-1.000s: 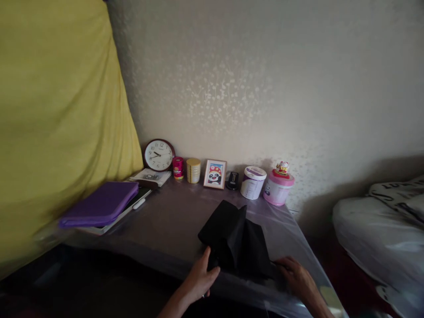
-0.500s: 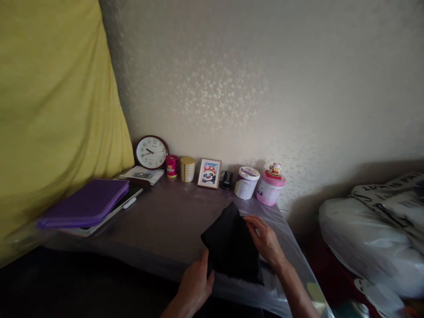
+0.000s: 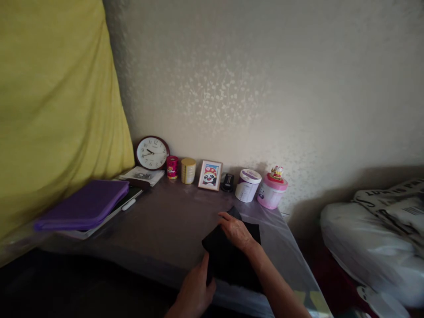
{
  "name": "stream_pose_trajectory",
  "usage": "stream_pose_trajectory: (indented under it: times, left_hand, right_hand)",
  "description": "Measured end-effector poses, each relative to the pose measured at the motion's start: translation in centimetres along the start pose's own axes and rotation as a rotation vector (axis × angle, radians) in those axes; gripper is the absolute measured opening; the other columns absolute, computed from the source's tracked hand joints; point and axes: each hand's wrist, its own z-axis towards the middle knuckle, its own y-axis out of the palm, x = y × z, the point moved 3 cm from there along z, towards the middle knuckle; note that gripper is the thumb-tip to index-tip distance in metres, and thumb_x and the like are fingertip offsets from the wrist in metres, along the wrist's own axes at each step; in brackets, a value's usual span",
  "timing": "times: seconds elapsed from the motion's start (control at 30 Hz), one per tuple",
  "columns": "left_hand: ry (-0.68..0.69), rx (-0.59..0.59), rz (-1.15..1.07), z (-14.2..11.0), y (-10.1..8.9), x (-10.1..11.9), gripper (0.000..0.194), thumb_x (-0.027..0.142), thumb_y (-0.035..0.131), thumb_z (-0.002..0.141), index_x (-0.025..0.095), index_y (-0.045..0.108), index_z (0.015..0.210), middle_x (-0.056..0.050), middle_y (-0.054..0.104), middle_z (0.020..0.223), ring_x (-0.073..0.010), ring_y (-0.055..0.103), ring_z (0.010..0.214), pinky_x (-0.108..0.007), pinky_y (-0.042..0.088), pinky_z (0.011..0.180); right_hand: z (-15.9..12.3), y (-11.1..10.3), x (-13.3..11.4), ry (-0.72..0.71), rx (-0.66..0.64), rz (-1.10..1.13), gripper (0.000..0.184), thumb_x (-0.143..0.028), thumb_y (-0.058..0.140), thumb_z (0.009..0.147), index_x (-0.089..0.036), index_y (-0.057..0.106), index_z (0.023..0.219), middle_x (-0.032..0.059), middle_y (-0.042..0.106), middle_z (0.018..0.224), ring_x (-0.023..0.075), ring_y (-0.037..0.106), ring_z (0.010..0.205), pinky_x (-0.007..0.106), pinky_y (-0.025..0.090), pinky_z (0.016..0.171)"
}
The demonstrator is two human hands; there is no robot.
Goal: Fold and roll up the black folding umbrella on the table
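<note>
A folded black cloth (image 3: 228,260) lies on the plastic-covered table (image 3: 165,225) near its front edge. My right hand (image 3: 236,230) lies flat on top of the cloth, fingers stretched toward its far left corner. At the cloth's near left edge my left hand (image 3: 195,289) touches it with the thumb up along the side; the fingers are curled under and hidden.
Along the wall stand a round clock (image 3: 151,152), a red tin (image 3: 172,167), a gold tin (image 3: 188,170), a framed panda picture (image 3: 210,175), a white tub (image 3: 247,185) and a pink tub (image 3: 271,191). A purple case (image 3: 82,205) lies left. Yellow curtain (image 3: 49,110) left; bedding (image 3: 374,229) right.
The cloth has been folded smaller. My right hand went from its near right corner up over the top and now presses flat on it. The left hand stayed at the near left edge.
</note>
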Motion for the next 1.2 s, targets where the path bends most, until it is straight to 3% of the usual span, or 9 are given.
stream_pose_trajectory:
  times: [0.27,0.4,0.6,0.73,0.83,0.97,1.07,1.2]
  left_hand:
    - [-0.037,-0.005,0.275,-0.3,-0.6,0.5,0.069,0.018,0.038,0.077,0.014,0.008,0.139,-0.013,0.05,0.122,-0.0212,0.053,0.102,-0.03,0.038,0.086]
    - [-0.06,-0.061,0.354,-0.5,-0.2,0.9,0.067,0.012,0.032,0.078,0.014,0.006,0.139,-0.014,0.054,0.114,-0.0207,0.057,0.093,-0.029,0.04,0.08]
    - [-0.099,-0.086,0.383,-0.4,0.5,0.8,0.066,0.012,0.032,0.078,0.015,0.008,0.139,-0.015,0.051,0.12,-0.0204,0.058,0.093,-0.029,0.04,0.079]
    - [-0.119,-0.079,0.321,-0.3,0.6,0.0,0.061,0.021,0.035,0.081,0.006,0.016,0.136,-0.018,0.053,0.117,-0.0222,0.057,0.098,-0.031,0.04,0.082]
    - [-0.117,-0.049,0.174,-0.1,0.3,-0.7,0.058,0.026,0.038,0.08,0.006,0.021,0.132,-0.017,0.053,0.118,-0.0191,0.056,0.101,-0.026,0.04,0.085]
    - [0.024,0.01,0.107,-0.1,-0.8,-0.3,0.068,0.025,0.039,0.078,0.012,0.008,0.137,-0.014,0.038,0.134,-0.016,0.045,0.116,-0.024,0.034,0.094]
    - [0.079,-0.086,0.196,0.1,-1.1,0.6,0.076,0.025,0.043,0.077,0.022,0.0,0.139,-0.01,0.044,0.13,-0.0188,0.048,0.112,-0.028,0.036,0.091]
    - [0.037,-0.209,0.326,0.7,-0.4,1.0,0.075,0.024,0.046,0.077,0.026,0.003,0.139,-0.008,0.06,0.106,-0.0199,0.059,0.092,-0.03,0.041,0.081]
  right_hand:
    - [1.2,-0.4,1.3,0.154,0.223,0.093,0.02,-0.022,0.034,0.09,-0.021,0.054,0.093,0.0039,0.053,0.106,0.0114,0.057,0.087,0.022,0.045,0.077]
    - [1.7,1.4,0.8,0.222,0.2,0.048,0.021,-0.022,0.033,0.09,-0.023,0.054,0.094,0.0036,0.052,0.106,0.0117,0.056,0.087,0.021,0.045,0.073]
    - [1.3,4.7,0.2,0.261,0.136,-0.02,0.022,-0.019,0.034,0.089,-0.022,0.055,0.094,0.0052,0.052,0.109,0.0133,0.054,0.09,0.022,0.045,0.075]
    - [1.1,4.9,0.2,0.258,0.092,-0.043,0.021,-0.018,0.035,0.089,-0.021,0.055,0.095,0.0059,0.052,0.108,0.0136,0.054,0.089,0.023,0.045,0.074]
    - [0.9,4.8,0.2,0.252,0.066,-0.031,0.024,-0.018,0.033,0.089,-0.021,0.055,0.097,0.0066,0.051,0.11,0.0137,0.053,0.09,0.023,0.045,0.073]
    - [0.9,5.1,0.3,0.244,0.063,-0.04,0.023,-0.016,0.035,0.088,-0.022,0.056,0.097,0.0062,0.05,0.111,0.0139,0.053,0.09,0.022,0.045,0.07]
    - [0.9,5.4,0.4,0.236,0.071,-0.054,0.023,-0.016,0.035,0.088,-0.023,0.056,0.096,0.0054,0.05,0.109,0.0138,0.053,0.089,0.021,0.045,0.069]
    - [1.0,5.5,0.5,0.233,0.088,-0.067,0.022,-0.018,0.036,0.088,-0.023,0.056,0.094,0.0045,0.051,0.107,0.0141,0.053,0.089,0.021,0.045,0.068]
